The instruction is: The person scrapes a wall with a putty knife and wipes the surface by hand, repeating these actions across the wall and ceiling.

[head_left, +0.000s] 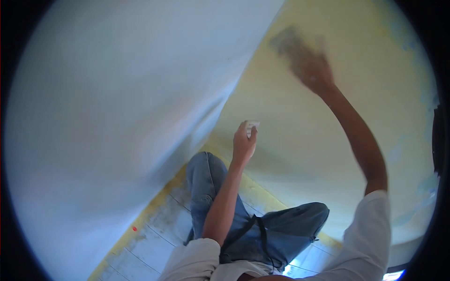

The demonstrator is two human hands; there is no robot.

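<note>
My left hand [244,142] is wrapped round a small whitish object [252,126], held low in front of the yellowish wall [290,126]. Higher up and to the right, my right hand [311,70] is raised before the same wall. It is smeared by motion, with a blurred greyish flat thing [287,41] at its fingertips. What that thing is cannot be made out, nor whether it touches the wall.
A pale bluish-white wall [117,103] meets the yellowish one at a corner. Below are my bent knees in jeans [206,178] and a tiled floor [154,239] edged with yellow, with a small red spot [135,229]. A dark object [438,140] stands at the far right.
</note>
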